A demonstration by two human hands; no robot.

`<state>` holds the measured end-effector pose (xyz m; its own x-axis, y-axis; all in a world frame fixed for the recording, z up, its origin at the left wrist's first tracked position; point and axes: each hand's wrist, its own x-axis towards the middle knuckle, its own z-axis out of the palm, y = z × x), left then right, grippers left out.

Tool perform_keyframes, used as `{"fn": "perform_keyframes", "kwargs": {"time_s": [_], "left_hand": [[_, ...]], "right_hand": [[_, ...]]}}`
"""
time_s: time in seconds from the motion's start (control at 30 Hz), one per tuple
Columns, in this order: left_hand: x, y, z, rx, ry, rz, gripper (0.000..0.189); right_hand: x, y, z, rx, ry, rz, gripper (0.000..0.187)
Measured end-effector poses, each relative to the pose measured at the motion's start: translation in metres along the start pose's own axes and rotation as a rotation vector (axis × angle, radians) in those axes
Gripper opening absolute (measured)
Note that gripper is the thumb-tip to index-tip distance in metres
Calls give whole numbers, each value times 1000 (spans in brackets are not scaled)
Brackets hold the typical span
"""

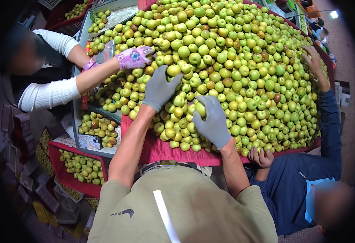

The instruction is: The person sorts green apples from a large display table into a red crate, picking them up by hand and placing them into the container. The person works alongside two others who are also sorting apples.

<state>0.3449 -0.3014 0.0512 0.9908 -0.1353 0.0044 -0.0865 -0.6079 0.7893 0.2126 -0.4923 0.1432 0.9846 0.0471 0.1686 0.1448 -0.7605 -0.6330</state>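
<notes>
A broad heap of green and yellowish jujube-like fruits covers a table lined with red cloth. My left hand, in a grey glove, rests on the heap with thumb and fingers spread around a yellowish fruit; whether it grips it is unclear. My right hand, also grey-gloved, has its thumb and fingers curled around a green fruit lower on the heap. Some fruits around have brown or reddish skin, such as one brown fruit right of my hands.
At left, a co-worker's flower-patterned glove reaches into the heap near my left hand. Another co-worker's hands touch the right side and front edge. A phone lies on the metal tray's corner. Below stands a red-lined crate of fruit.
</notes>
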Motion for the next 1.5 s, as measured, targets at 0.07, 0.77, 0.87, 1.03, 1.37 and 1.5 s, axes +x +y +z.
{"fn": "perform_keyframes", "kwargs": {"time_s": [0.07,0.77,0.87,1.03,1.37,1.5], "left_hand": [[20,0,8,65,-8,-62,65],[-137,-34,-65,-1617,-324,-828,51],[-151,-37,-77,-1537,-330,-796,50],[-175,-40,-86,-1394,-330,-686,52],[-176,-38,-85,-1281,-291,-577,51],[-173,-46,-83,-1220,-237,-541,50]], "right_hand": [[6,3,-2,-5,33,95,44],[15,0,6,-23,24,-165,39],[49,90,-24,-422,146,-161,32],[61,116,-17,-855,38,-101,46],[45,75,91,-622,-27,-172,58],[50,26,110,-505,-121,-134,54]]}}
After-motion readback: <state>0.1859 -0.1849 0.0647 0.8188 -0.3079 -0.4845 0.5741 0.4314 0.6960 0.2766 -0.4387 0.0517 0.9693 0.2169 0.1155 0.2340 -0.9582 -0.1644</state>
